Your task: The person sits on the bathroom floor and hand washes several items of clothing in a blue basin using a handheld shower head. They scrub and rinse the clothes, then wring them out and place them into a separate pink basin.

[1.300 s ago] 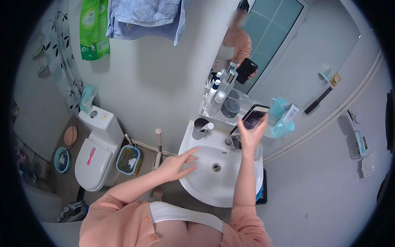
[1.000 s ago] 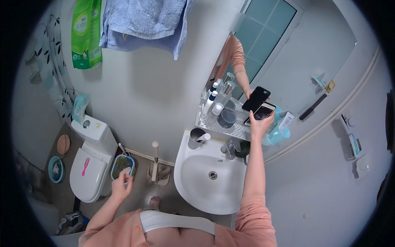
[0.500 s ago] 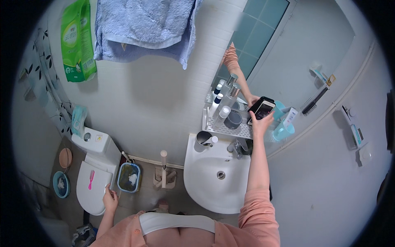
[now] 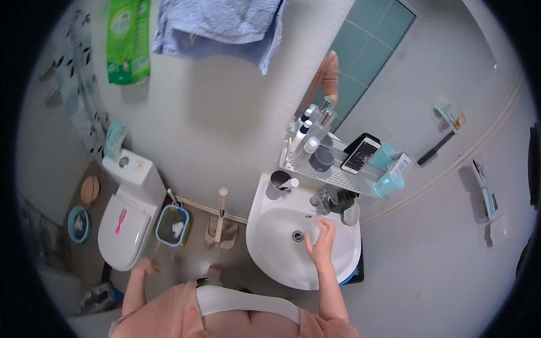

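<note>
My right hand (image 4: 321, 243) hangs over the white washbasin (image 4: 270, 262) with its fingers apart and nothing in them. Behind it, a phone (image 4: 360, 156) leans against the mirror on the perforated shelf (image 4: 298, 167), its screen lit. My left hand (image 4: 147, 266) is low beside the toilet (image 4: 121, 228), its fingers curled together; a faint thin line shows near them, and I cannot make out what they hold. On the closed toilet lid lies a pink comb (image 4: 120, 221). The tap (image 4: 322, 201) stands at the basin's back, beyond my right hand.
Bottles (image 4: 307, 151), a dark round jar (image 4: 322, 159) and a light blue cup (image 4: 389, 183) share the shelf. A grey mug (image 4: 276, 186) sits on the basin's back left corner. A blue-rimmed waste bin (image 4: 172, 225) is right of the toilet. A blue towel (image 4: 225, 42) hangs above.
My right hand has let go of the phone and come down from the shelf over the basin. The phone stays on the shelf. My left hand remains beside the toilet.
</note>
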